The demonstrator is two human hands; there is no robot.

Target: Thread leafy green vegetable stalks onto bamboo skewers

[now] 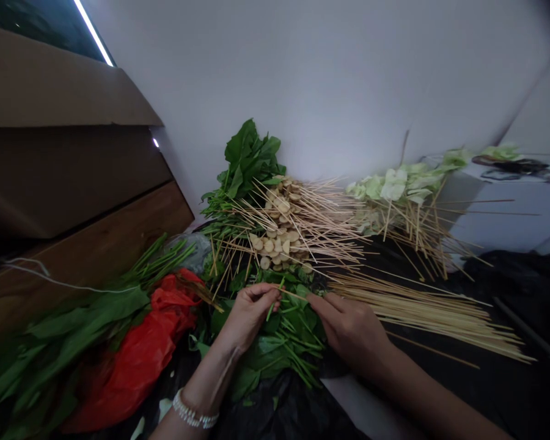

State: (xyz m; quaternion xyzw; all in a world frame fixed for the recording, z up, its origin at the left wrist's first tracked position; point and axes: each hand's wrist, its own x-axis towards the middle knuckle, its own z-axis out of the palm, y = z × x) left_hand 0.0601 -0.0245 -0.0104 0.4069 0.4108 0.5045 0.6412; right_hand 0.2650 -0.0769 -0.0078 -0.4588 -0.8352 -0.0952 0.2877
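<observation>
Bag (140,348) is solid bright red, w/ dk green leaves (80,327) left of it & brown wood board (158,211) behind. Rt of bag: light-green held stem (270,313), tan held skewer (294,294), green leafy pile (284,345), straw-yellow loose skewers (435,315), beige slices (279,235), blk plastic (297,412). Far rt of bag, blurry skewered leaves (396,183) look approx. pale green to whitish; wall (311,73) behind bag, greyish-white.

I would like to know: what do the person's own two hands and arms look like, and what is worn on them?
The left hand and right hand are ungloved. Around the left forearm sits a whitish beaded bracelet in several rows. The right forearm shows no bracelet; no sleeve is visible on either.
</observation>
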